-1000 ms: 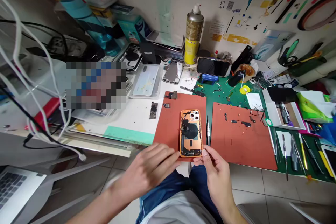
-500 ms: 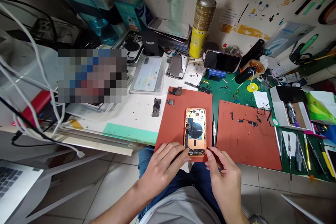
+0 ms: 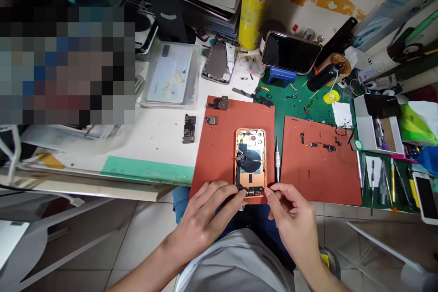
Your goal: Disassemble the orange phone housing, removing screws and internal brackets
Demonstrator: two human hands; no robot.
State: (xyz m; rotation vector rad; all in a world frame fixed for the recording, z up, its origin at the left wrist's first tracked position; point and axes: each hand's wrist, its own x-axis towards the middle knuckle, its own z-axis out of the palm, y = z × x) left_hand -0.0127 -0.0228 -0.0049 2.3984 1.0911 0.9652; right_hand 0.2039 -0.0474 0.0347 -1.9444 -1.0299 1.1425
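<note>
An opened phone housing with an orange frame (image 3: 250,162) lies face up on a red-orange silicone mat (image 3: 219,146), showing a black round coil and copper foil. My left hand (image 3: 205,219) has its fingertips on the housing's lower edge. My right hand (image 3: 290,214) pinches its fingertips at the lower right corner; anything between them is too small to see. A slim precision screwdriver (image 3: 277,159) lies just right of the housing. Small phone parts (image 3: 222,103) sit at the mat's top edge, and a bare logic board (image 3: 189,128) lies on the white desk to the left.
A second red-orange mat (image 3: 318,173) with small parts lies right, on a green mat (image 3: 290,96). Tweezers and tools (image 3: 383,187) sit further right. Behind stand a phone on a blue stand (image 3: 290,52), a spray can (image 3: 255,13) and a bare phone frame (image 3: 217,61). A pixelated patch covers the upper left.
The view has tilted down and shifted, so the desk sits higher in the picture. My right fingertips have closed in at the housing's lower right corner. The housing stays on the mat.
</note>
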